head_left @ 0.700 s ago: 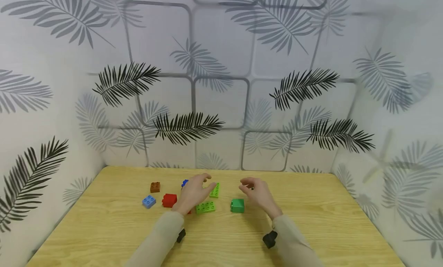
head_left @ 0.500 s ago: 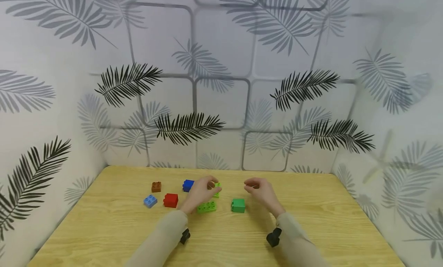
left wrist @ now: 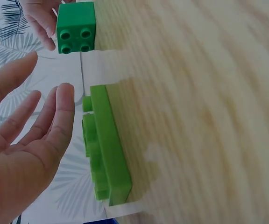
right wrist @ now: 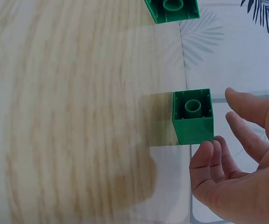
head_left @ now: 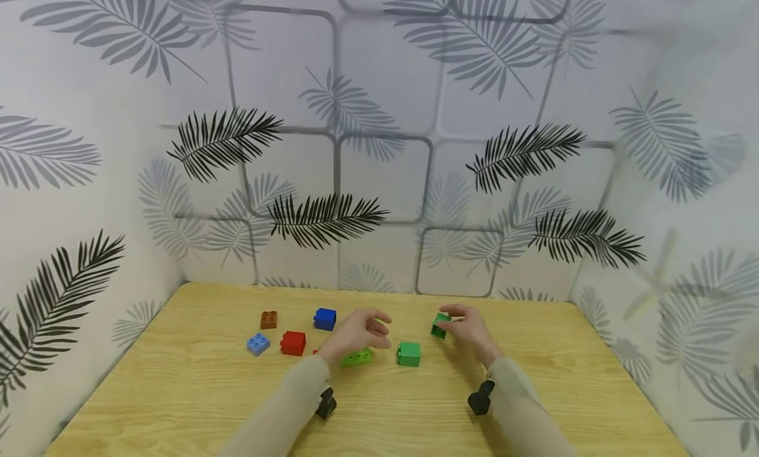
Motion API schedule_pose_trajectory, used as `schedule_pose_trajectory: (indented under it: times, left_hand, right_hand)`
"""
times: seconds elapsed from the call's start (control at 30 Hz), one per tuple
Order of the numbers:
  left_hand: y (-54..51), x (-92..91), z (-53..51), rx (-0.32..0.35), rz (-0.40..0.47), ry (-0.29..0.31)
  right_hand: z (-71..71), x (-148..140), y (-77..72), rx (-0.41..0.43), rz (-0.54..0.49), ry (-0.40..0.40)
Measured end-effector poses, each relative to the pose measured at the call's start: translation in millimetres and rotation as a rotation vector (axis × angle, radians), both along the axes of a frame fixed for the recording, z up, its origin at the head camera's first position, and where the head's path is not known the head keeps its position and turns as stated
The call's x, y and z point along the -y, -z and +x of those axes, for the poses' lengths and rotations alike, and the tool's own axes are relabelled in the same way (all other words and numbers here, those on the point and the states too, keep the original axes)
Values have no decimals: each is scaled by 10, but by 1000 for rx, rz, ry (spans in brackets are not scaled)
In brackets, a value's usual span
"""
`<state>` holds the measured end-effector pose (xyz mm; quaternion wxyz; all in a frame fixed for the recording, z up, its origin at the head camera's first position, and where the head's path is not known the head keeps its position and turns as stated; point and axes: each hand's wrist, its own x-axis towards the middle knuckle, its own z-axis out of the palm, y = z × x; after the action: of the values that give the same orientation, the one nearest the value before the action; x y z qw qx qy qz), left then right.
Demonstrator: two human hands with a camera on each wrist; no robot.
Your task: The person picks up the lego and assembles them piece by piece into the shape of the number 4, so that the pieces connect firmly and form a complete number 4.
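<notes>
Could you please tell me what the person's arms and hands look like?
The left hand and right hand are bare, without gloves. A light beige left sleeve and matching right sleeve cover the forearms. Each wrist has a small black device; any markings are too small to read.

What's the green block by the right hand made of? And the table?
The green block looks like hard, smooth plastic: even colour, crisp edges and a moulded ring in its hollow side. The table looks like pale, slightly shiny wood, with streaky grain and faint reflections, but the grain could be printed.
</notes>
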<state>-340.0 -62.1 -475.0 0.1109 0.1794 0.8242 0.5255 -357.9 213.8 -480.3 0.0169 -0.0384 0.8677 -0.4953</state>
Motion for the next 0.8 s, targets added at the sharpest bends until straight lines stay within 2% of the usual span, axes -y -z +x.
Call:
schedule_pose_trajectory:
  times: [0.17, 0.33, 0.6, 0.8]
  left_hand:
    - [40, -71, -13, 7, 28, 72]
    - [62, -152, -1, 40, 44, 91]
    - [80, -264, -9, 43, -62, 94]
    - [54, -313, 3, 36, -111, 98]
  right_hand:
    - [-57, -17, 46, 63, 6, -4]
    - [-95, 2, 67, 101, 3, -11]
    - [-132, 12, 108, 122, 41, -14]
    - [-148, 7, 121, 105, 0, -67]
